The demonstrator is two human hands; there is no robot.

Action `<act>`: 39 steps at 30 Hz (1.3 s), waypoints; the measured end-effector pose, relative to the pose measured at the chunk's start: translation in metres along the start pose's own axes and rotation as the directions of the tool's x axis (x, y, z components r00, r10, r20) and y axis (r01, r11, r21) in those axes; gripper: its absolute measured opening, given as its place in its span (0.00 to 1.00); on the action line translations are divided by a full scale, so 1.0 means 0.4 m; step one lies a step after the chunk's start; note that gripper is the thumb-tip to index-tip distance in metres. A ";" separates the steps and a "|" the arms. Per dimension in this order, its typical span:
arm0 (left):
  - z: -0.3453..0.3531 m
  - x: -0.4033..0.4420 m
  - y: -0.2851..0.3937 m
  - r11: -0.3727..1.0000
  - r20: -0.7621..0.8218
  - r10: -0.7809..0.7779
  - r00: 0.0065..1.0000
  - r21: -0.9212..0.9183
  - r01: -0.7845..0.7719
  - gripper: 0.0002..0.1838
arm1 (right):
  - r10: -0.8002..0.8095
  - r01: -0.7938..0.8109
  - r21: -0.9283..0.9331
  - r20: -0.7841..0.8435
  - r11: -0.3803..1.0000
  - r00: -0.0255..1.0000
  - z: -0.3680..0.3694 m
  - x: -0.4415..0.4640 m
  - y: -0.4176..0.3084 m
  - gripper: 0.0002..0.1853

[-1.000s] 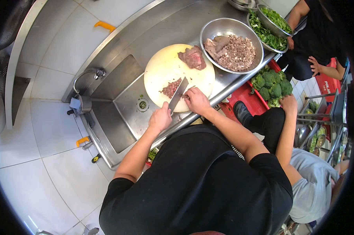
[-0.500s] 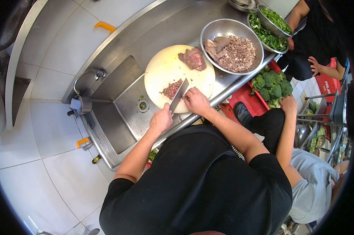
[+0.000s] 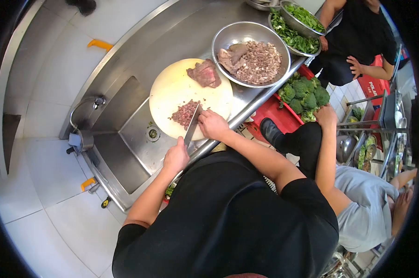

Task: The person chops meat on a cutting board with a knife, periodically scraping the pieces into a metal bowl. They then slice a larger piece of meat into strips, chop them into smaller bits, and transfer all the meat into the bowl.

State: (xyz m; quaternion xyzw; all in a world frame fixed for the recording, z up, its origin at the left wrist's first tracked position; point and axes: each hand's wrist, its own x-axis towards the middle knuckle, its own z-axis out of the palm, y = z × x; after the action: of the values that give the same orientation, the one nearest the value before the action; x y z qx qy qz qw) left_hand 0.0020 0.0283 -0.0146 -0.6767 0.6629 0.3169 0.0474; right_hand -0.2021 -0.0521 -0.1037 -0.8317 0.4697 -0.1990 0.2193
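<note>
Two bare hands with a knife over diced meat at a round cutting board.
At the near edge of the round cream cutting board (image 3: 165,83), the left hand (image 3: 176,155) has its fingers wrapped round the handle of the long steel knife (image 3: 191,126); the right hand (image 3: 213,124), fingers bunched together beside the blade, may or may not be pinching something, I cannot tell. Small reddish-brown diced meat (image 3: 185,113) lies on the board, left of the blade. A dark reddish meat slab (image 3: 204,74) rests towards its far edge. Right of the board stands a wide round steel bowl (image 3: 246,31) of chopped meat; beyond that, leafy greens (image 3: 293,37).
</note>
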 end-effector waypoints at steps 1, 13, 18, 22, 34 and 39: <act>0.005 0.016 0.015 1.000 0.002 -0.006 1.000 -0.002 0.006 0.12 | 0.015 -0.015 0.000 0.017 1.000 1.000 0.000 0.003 -0.002 0.08; 0.008 -0.020 0.014 1.000 0.014 -0.021 1.000 -0.010 0.021 0.13 | 0.031 -0.032 0.040 0.035 0.999 0.999 -0.016 -0.014 0.008 0.11; 0.009 0.048 0.031 0.999 -0.022 0.047 0.999 -0.014 -0.048 0.14 | 0.035 -0.035 0.092 -0.002 0.995 0.999 -0.019 -0.018 0.006 0.10; -0.047 -0.015 0.035 0.998 -0.015 0.053 0.998 0.024 -0.052 0.13 | 0.063 -0.048 0.166 -0.082 0.985 0.995 -0.051 -0.023 -0.011 0.09; -0.046 0.021 0.057 0.997 -0.059 0.070 0.996 -0.010 -0.070 0.12 | 0.062 -0.062 0.225 0.006 0.972 0.998 -0.104 -0.041 0.024 0.17; -0.059 -0.021 0.053 0.999 -0.027 0.044 0.999 0.027 -0.043 0.11 | 0.101 -0.110 0.174 0.062 0.979 0.993 -0.082 -0.037 0.022 0.19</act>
State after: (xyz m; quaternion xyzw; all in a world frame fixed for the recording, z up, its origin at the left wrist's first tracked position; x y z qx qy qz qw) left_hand -0.0084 0.0216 0.0157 -0.6659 0.6820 0.2996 0.0403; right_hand -0.2328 -0.0492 -0.0832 -0.7877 0.4876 -0.2062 0.3150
